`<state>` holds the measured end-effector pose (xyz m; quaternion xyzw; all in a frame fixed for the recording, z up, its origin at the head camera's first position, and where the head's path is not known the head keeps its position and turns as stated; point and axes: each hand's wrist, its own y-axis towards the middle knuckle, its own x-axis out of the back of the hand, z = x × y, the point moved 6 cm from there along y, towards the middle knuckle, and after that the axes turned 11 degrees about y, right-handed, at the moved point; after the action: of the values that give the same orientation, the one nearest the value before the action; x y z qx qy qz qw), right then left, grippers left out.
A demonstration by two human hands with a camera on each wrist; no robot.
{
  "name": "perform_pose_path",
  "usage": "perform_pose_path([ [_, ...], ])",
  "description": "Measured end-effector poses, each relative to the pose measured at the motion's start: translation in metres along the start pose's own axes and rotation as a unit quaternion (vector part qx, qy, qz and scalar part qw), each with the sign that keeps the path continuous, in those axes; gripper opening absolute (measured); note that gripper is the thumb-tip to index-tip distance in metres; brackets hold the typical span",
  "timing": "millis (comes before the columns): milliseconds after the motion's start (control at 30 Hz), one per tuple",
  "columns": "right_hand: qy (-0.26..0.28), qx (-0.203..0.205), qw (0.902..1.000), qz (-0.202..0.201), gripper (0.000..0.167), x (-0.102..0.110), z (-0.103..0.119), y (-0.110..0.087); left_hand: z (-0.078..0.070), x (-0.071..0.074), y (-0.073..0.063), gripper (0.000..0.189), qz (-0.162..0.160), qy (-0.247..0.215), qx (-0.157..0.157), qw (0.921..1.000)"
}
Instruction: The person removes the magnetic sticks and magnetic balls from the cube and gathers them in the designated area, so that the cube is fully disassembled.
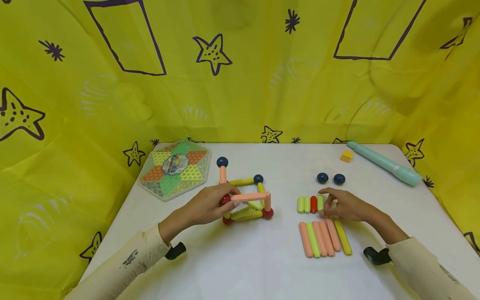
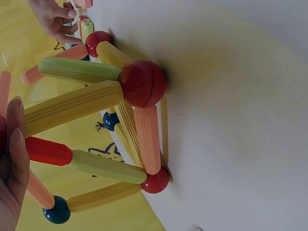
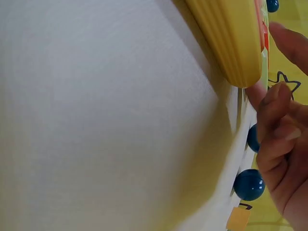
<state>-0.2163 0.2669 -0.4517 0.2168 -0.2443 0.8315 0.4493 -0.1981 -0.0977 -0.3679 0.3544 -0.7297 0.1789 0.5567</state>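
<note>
A frame of toy building rods and balls [image 1: 245,182] stands on the left half of the table, with red balls and dark blue balls at its corners. My left hand [image 1: 211,203] grips its upper red ball [image 1: 224,200], where a salmon rod [image 1: 249,197] joins. In the left wrist view the fingers [image 2: 18,159] curl at a yellow rod [image 2: 72,107] and a red rod [image 2: 48,150]. My right hand [image 1: 346,205] pinches a short light-green rod [image 1: 320,203], thumb and forefinger at its two ends. This rod ends a row of short rods [image 1: 304,204], beside a red one [image 1: 313,204].
Longer salmon, green and yellow rods [image 1: 318,239] lie in a row nearer me. Behind the right hand are two dark blue balls [image 1: 322,178], a yellow block [image 1: 346,156] and a mint-green long object [image 1: 386,163]. A hexagonal board game [image 1: 176,168] lies back left.
</note>
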Motion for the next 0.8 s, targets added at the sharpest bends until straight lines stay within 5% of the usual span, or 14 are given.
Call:
perform_pose_path([
  [233,-0.009,-0.016,0.9997,0.016,0.065,-0.005,0.002,0.001,0.0,-0.001,0.0,0.021,0.001,-0.009,-0.002,1.0],
  [400,-0.026,-0.001,0.9996,-0.01,0.06,0.004,0.01,-0.005,0.001,-0.002,0.0,0.021,0.003,-0.011,-0.004,0.9999],
  [600,-0.01,0.036,0.9984,-0.043,0.043,0.003,0.049,0.009,0.001,0.0,0.0,0.021,0.002,-0.007,-0.008,0.9999],
  [800,0.002,0.072,0.9974,-0.002,0.048,-0.034,0.092,0.045,0.003,0.0,-0.001,0.021,0.001,-0.011,-0.009,0.9999],
])
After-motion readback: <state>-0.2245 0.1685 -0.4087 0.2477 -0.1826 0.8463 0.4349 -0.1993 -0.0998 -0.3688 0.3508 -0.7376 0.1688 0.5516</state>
